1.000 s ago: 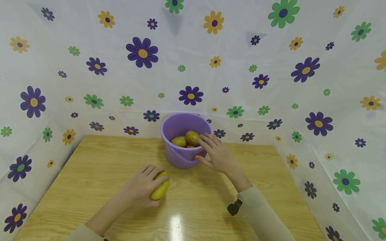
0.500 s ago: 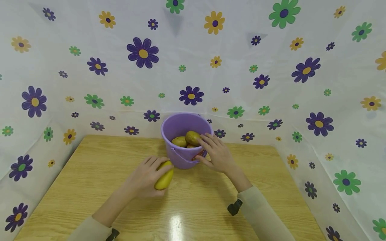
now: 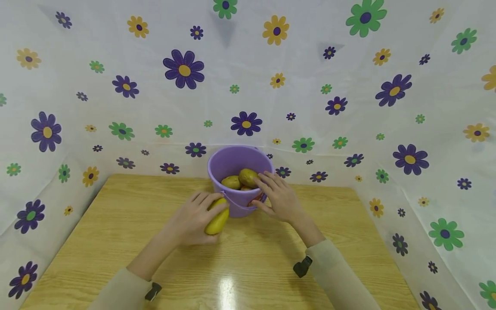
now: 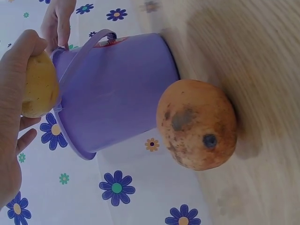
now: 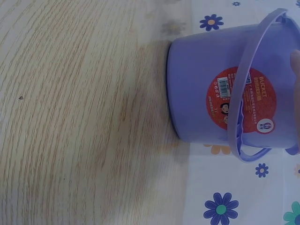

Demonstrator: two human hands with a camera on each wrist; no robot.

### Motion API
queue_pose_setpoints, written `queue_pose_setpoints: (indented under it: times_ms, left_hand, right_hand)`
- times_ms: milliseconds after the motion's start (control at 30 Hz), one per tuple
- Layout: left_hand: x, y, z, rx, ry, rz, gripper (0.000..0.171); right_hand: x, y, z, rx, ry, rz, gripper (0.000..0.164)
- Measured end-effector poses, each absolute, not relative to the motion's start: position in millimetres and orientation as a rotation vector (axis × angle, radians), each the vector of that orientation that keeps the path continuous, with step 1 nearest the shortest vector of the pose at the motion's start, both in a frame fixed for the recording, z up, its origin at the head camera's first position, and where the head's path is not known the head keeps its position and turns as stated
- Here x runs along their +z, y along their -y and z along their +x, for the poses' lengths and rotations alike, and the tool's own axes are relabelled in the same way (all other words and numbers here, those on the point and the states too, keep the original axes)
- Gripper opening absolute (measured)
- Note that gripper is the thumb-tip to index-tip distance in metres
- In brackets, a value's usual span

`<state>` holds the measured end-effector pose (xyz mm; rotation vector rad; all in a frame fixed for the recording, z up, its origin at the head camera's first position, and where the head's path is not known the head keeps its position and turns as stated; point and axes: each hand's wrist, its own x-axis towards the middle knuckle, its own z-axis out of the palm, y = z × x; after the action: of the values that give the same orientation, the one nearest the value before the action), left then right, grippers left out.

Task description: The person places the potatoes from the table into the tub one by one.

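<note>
My left hand [image 3: 193, 219] holds a mango-shaped yellow fruit [image 3: 218, 219] just in front of the purple bucket [image 3: 236, 200]; small dark specks dot its skin in the left wrist view. My right hand [image 3: 280, 200] grips the bucket's right rim, thumb outside and fingers over the edge. Inside the bucket lie greenish-yellow oval fruits [image 3: 248, 177], with part of something reddish below them. A round orange-brown fruit [image 4: 197, 124] with dark blemishes sits on the table before the bucket in the left wrist view; in the head view my left hand hides it.
The bucket's handle [image 5: 246, 65] hangs down its front, across a red label [image 5: 258, 101]. Under everything is a wooden table [image 3: 255, 267]. A white sheet with printed flowers [image 3: 302, 56] rises behind and at both sides.
My left hand has moved forward and slightly right with the yellow fruit, up to the bucket's front. My right hand has stayed on the rim.
</note>
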<state>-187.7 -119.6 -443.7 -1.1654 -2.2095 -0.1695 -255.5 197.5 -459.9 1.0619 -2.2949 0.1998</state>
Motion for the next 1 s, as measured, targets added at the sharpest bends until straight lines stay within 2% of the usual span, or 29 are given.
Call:
queue_pose_setpoints:
  times_ms: [167,1000]
  left_hand:
    - [-436,115,-193,-0.143,2.196,-1.165,0.084]
    - [-413,96,-225,-0.167,2.174,-1.138,0.078]
  right_hand:
    - [-462,-197,-257,0.204,2.278,1.062,0.075]
    - [-467,-197,-260,0.229,2.244,1.062,0.075]
